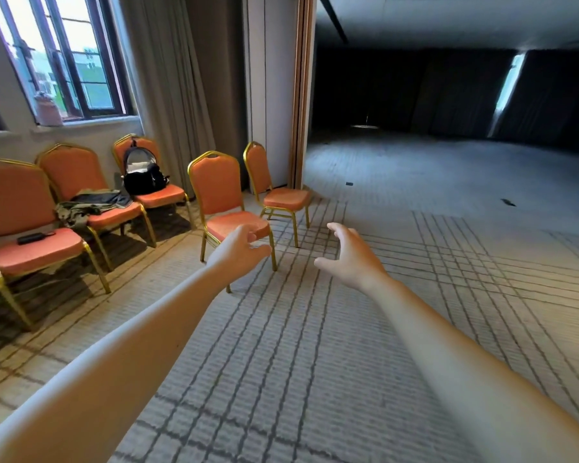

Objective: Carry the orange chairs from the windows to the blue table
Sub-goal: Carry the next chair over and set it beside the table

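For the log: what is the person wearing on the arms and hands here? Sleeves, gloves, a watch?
Nothing worn shows. The left arm and right arm are bare to the frame edge, no sleeve in view. The left hand and right hand have no gloves; no watch, bracelet or ring is visible.

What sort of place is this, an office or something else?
Probably a hotel banquet or function hall: gold-framed orange chairs line the wall under a window, patterned carpet covers the floor, and what looks like a movable partition opens onto a large, dark, curtained room.
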Demonstrator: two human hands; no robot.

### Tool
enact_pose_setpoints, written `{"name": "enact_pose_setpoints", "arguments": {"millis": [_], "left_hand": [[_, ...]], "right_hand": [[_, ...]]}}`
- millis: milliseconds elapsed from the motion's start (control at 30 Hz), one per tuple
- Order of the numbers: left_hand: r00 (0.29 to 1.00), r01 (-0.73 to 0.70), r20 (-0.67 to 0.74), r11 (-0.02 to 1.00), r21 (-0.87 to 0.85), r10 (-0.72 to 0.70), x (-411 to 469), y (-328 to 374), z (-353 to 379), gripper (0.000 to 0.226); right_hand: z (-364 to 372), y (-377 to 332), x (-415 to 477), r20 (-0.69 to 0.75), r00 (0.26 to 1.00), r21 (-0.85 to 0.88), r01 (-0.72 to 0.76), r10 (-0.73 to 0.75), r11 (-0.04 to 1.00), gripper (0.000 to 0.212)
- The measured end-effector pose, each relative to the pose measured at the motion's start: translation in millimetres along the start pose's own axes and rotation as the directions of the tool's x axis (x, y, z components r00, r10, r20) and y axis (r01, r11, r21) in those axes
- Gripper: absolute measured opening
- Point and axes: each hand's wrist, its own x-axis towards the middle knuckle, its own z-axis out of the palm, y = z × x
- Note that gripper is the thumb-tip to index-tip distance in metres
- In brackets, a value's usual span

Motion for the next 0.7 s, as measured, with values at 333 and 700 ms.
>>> {"name": "enact_pose_setpoints", "arguments": {"millis": [333, 700], "left_hand": [[0.999, 0.014, 0.046, 1.0, -0.008, -0.014, 261, -16, 49, 0.065], [0.99, 0.138, -0.014, 0.989, 0.044, -0.137, 525, -62, 98, 0.064]], "right_hand": [[30, 75, 253, 0.032, 0.998, -0.005, -0.055, 0.055, 0.998, 0.08], [101, 172, 529, 0.144, 0.989, 0.051, -0.05, 0.042, 0.997, 0.082]]}}
